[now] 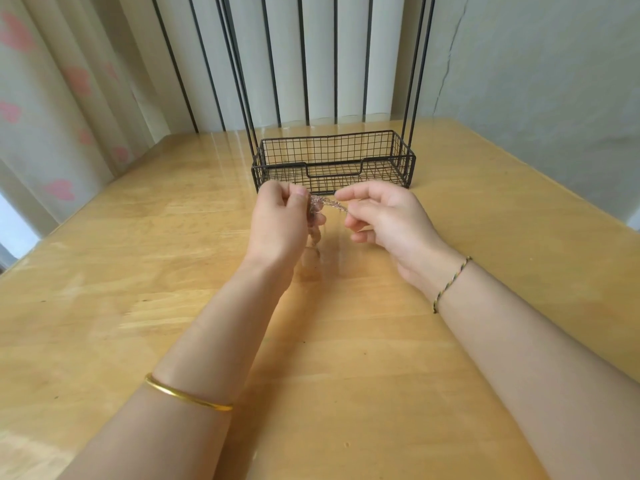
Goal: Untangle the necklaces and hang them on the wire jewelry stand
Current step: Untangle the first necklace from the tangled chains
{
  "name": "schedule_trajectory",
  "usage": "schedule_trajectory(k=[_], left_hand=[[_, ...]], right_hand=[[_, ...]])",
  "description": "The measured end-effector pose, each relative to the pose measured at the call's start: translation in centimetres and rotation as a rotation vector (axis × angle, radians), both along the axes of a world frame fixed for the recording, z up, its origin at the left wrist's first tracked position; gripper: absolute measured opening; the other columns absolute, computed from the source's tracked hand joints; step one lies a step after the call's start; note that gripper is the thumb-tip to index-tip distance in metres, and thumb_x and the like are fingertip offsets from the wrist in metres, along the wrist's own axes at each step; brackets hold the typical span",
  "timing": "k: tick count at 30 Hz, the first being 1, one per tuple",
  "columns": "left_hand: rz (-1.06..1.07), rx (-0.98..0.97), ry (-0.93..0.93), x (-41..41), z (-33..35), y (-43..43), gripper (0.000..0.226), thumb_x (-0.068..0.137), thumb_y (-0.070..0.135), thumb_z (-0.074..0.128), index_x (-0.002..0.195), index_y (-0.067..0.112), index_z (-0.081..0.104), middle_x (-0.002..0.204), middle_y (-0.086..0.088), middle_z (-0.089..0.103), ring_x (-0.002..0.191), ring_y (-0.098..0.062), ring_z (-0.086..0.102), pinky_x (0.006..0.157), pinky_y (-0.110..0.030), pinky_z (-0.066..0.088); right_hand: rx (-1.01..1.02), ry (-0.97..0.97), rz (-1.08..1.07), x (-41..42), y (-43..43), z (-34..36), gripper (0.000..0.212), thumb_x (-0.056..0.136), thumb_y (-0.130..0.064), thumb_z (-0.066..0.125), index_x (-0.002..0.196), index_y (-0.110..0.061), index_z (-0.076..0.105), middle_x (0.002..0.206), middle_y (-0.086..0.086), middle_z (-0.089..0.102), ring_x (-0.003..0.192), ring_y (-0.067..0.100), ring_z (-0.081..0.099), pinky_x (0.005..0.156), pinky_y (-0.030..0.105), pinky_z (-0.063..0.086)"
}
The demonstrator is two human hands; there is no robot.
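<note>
Left hand, right hand pinch necklaces — seemingly tangled.

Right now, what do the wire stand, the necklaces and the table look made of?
Wire stand: thin metal rod, matte black coating, welded grid. Necklaces: fine chain, pale and glinting, probably metal; too blurred to say which. Table: light wood, visible grain, glossy finish reflecting light.

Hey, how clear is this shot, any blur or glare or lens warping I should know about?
In the head view, the necklaces between the left hand and right hand are smeared by blur, links unreadable; same view, soft glare streaks the table beside the wire stand; the wide lens splays the stand's uprights, and its top is cropped.
</note>
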State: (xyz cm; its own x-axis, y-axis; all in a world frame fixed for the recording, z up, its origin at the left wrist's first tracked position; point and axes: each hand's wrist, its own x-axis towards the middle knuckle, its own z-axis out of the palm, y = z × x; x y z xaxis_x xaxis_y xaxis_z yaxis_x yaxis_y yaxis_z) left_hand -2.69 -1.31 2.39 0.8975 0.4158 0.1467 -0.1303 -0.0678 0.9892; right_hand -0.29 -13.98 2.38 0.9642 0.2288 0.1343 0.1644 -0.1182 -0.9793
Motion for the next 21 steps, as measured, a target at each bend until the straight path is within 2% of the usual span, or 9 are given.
schedule_trajectory(k=[2,6,9,14,17,21], left_hand=[[0.002,0.025,-0.015,-0.01,0.00,0.09,0.016,0.101,0.015,0.040,0.086,0.015,0.045,0.076,-0.003,0.057,0.050,-0.006,0.048,0.045,-0.018,0.041],[-0.018,0.070,-0.055,-0.22,0.16,0.21,0.012,0.100,0.015,0.041,0.090,0.012,0.046,0.070,0.001,0.060,0.046,-0.003,0.046,0.047,-0.016,0.038],[-0.028,0.084,-0.059,-0.32,0.28,0.17,0.013,0.100,0.014,0.042,0.088,0.015,0.046,0.066,0.004,0.058,0.045,0.002,0.049,0.049,-0.016,0.039],[-0.050,0.003,-0.030,-0.16,0.28,0.35,0.014,0.100,0.016,0.043,0.087,0.016,0.049,0.063,0.005,0.054,0.052,-0.004,0.048,0.053,-0.018,0.042],[-0.083,-0.022,-0.008,-0.20,0.25,0.24,0.015,0.100,0.017,0.043,0.086,0.017,0.049,0.063,0.006,0.052,0.050,-0.004,0.047,0.053,-0.018,0.041],[-0.119,-0.038,-0.014,-0.18,0.20,-0.05,0.014,0.100,0.017,0.044,0.086,0.016,0.049,0.060,0.005,0.050,0.048,-0.005,0.044,0.052,-0.018,0.040]], right_hand=[[-0.006,0.053,0.086,0.11,-0.06,-0.08,0.022,0.093,-0.003,0.050,0.097,-0.017,0.067,0.069,0.000,0.060,0.067,0.009,0.056,0.064,0.022,0.051],[0.084,0.219,0.224,0.20,-0.30,-0.11,0.014,0.091,-0.003,0.055,0.093,-0.011,0.066,0.065,0.001,0.062,0.063,0.010,0.057,0.063,0.023,0.052],[0.071,0.228,0.259,0.28,-0.28,-0.23,0.008,0.089,-0.004,0.058,0.088,-0.010,0.064,0.064,0.001,0.061,0.060,0.009,0.056,0.061,0.024,0.051],[0.125,0.224,0.210,0.58,-0.26,-0.27,0.008,0.084,-0.004,0.062,0.082,-0.012,0.064,0.071,0.001,0.061,0.064,0.011,0.055,0.058,0.024,0.047],[0.217,0.272,0.220,0.65,-0.20,-0.31,0.011,0.084,-0.004,0.059,0.078,-0.013,0.063,0.079,0.005,0.064,0.072,0.015,0.056,0.063,0.027,0.045],[0.272,0.334,0.319,0.67,-0.16,-0.32,0.011,0.087,-0.008,0.052,0.086,-0.012,0.061,0.071,0.005,0.066,0.072,0.018,0.060,0.071,0.030,0.047]])
